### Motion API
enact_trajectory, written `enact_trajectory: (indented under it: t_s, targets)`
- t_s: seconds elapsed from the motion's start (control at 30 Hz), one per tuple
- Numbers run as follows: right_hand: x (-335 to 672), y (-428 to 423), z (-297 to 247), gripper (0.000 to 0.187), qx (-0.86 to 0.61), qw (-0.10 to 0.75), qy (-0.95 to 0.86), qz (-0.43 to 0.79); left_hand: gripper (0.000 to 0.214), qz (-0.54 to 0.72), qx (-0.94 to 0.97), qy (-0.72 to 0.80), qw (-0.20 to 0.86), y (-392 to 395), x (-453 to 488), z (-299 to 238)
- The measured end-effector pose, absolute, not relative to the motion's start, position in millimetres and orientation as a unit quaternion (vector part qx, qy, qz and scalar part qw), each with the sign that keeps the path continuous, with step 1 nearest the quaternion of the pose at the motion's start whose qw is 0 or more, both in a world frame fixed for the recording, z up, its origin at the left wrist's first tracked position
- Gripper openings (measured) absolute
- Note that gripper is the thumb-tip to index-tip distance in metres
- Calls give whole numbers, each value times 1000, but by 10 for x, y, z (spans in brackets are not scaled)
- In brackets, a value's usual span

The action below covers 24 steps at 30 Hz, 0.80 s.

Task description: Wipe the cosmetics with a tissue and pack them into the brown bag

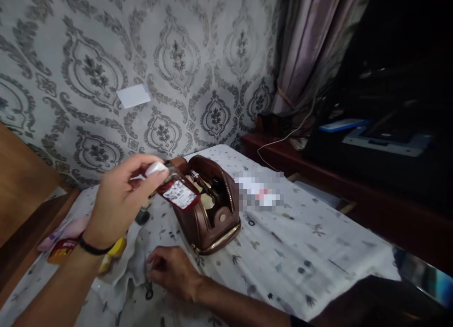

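Raised over the near left side of a brown leather bag, my left hand grips a small bottle of dark red liquid by its white cap. The bottle is tilted and its pale label faces me. The bag stands unzipped, with a gold-coloured zip and a round snap on its flap. Inside it I see a gold-toned round item and other small items, partly in shadow. My right hand lies on the patterned sheet in front of the bag, its fingers loosely curled with nothing visible in them.
Left of the bag lie a dark round lid, a red-and-orange pack, a yellow item and pink items. A blurred-out white item is right of the bag. A dark red desk with an open drawer borders the right.
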State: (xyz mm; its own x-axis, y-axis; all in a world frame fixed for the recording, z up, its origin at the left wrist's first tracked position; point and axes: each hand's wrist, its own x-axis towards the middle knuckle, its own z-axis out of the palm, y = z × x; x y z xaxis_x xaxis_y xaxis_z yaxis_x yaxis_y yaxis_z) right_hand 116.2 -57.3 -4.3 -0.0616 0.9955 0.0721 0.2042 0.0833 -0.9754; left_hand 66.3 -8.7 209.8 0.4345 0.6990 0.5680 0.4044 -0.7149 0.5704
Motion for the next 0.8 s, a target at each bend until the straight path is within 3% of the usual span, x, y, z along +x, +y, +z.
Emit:
enact_trajectory:
  t_s: [0.37,0.5,0.8]
  targets:
    - [1190,-502,-96,28,-505,299,-700,407,25,307,903,258,155,157,1266,1861]
    - [1205,-502,-268,20,-464,314,-729,393,22,267,911,268,166,234,1363,1776]
    - [1322,-618,-232,30,-438,356,-726,394,17,169,940,248,160,204,1632,1612]
